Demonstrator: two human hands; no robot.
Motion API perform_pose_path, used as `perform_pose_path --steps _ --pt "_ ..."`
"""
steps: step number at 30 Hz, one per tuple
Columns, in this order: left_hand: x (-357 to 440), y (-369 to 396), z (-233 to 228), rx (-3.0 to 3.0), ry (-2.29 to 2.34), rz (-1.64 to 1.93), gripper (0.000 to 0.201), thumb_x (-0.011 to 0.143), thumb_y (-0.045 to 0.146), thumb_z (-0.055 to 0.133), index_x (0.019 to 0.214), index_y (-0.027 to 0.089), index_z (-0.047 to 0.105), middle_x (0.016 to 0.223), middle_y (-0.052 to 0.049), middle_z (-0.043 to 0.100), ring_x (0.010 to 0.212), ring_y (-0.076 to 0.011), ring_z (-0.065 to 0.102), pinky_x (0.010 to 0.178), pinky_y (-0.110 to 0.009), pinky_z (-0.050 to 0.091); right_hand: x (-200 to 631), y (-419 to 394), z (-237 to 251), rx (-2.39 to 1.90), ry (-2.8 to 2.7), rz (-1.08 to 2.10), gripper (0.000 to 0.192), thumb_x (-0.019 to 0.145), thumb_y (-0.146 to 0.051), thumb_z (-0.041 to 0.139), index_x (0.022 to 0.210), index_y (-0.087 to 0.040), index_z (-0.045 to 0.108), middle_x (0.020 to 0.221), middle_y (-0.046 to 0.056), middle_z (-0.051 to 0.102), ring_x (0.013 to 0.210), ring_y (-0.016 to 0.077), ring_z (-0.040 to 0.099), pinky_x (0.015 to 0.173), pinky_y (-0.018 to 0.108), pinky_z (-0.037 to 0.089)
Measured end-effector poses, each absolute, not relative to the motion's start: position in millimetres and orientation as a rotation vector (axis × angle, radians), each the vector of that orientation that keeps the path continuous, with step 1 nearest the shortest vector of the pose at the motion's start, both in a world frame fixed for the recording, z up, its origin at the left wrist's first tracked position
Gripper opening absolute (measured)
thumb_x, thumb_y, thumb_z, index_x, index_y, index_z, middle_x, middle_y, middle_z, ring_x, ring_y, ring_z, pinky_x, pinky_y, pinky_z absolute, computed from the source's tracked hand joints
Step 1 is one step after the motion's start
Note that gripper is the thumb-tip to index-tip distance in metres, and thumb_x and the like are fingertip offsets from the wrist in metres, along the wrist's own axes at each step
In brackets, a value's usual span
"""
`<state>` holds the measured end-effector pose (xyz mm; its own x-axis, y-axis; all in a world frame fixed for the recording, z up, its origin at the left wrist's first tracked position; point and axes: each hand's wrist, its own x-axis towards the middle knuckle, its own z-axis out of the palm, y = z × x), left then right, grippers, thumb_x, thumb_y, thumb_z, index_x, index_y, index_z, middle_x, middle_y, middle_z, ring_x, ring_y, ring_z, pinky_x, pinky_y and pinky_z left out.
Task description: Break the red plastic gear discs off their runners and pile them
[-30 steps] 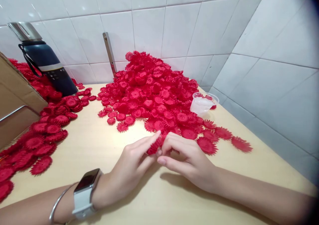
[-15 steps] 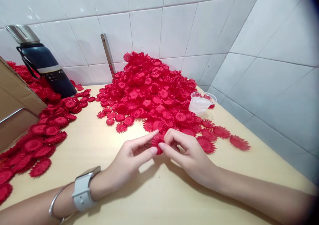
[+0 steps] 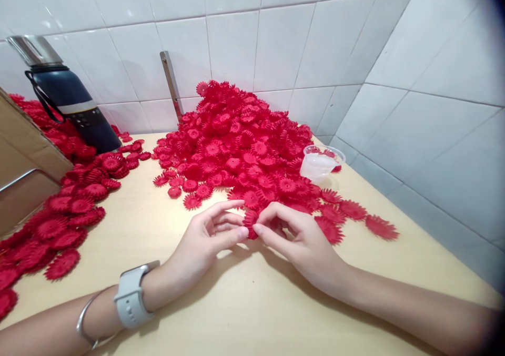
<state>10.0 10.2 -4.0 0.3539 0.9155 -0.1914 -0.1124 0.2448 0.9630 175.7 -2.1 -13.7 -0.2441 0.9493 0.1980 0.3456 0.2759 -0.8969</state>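
Observation:
Between my two hands is a small red flower-shaped disc (image 3: 250, 223) with a toothed edge, just above the table in front of a big pile. My right hand (image 3: 294, 235) pinches its right side between thumb and bent index finger. At its left edge, my left hand (image 3: 211, 230) has the thumb and lower fingers closed on the disc, while the index finger is lifted off and stretched out. Fingers partly cover the disc. Behind them rises the pile of red flower-shaped discs (image 3: 232, 140), several of them loose at its right.
More red discs (image 3: 59, 230) spread along the left beside a cardboard box (image 3: 27, 151). A dark blue flask (image 3: 81, 103) leans there. A clear plastic cup (image 3: 320, 165) stands right of the pile. A metal strip (image 3: 170, 82) leans on the tiled wall behind the table (image 3: 252, 314).
My left index finger has lifted away from the disc and straightened. The right hand keeps its pinch, and the disc has turned slightly.

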Motion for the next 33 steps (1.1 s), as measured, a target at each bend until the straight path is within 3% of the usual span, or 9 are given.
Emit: perform_pose_path --steps 8,16,33 --pt "8.8 10.5 -4.7 1.106 0.965 0.845 0.033 0.068 0.013 0.065 0.098 0.018 0.055 0.076 0.0 0.06 0.071 -0.0121 0.057 0.063 -0.024 0.047 176.1 -0.9 -13.8 -1.134 -1.705 1.115 0.01 0.079 -0.021 0.052 0.073 -0.016 0.057 0.07 0.001 0.059 0.065 0.0128 0.053 0.058 0.023 0.041" --pt "9.2 9.0 -5.6 1.174 0.948 0.85 0.028 0.068 0.013 0.064 0.094 0.018 0.055 0.074 0.0 0.06 0.069 -0.0133 0.059 0.066 -0.027 0.048 177.1 1.5 -11.7 -1.079 -1.571 1.345 0.012 0.076 -0.026 0.056 0.07 -0.015 0.058 0.07 0.002 0.061 0.065 0.0131 0.055 0.061 0.024 0.043" --pt "8.7 9.3 -4.9 1.175 0.951 0.843 0.026 0.069 0.015 0.064 0.092 0.018 0.053 0.074 0.001 0.058 0.07 -0.0134 0.059 0.065 -0.027 0.048 176.5 3.5 -14.7 -1.077 -1.508 1.417 0.011 0.072 -0.026 0.061 0.07 -0.016 0.061 0.065 0.002 0.062 0.064 0.015 0.058 0.059 0.025 0.045"
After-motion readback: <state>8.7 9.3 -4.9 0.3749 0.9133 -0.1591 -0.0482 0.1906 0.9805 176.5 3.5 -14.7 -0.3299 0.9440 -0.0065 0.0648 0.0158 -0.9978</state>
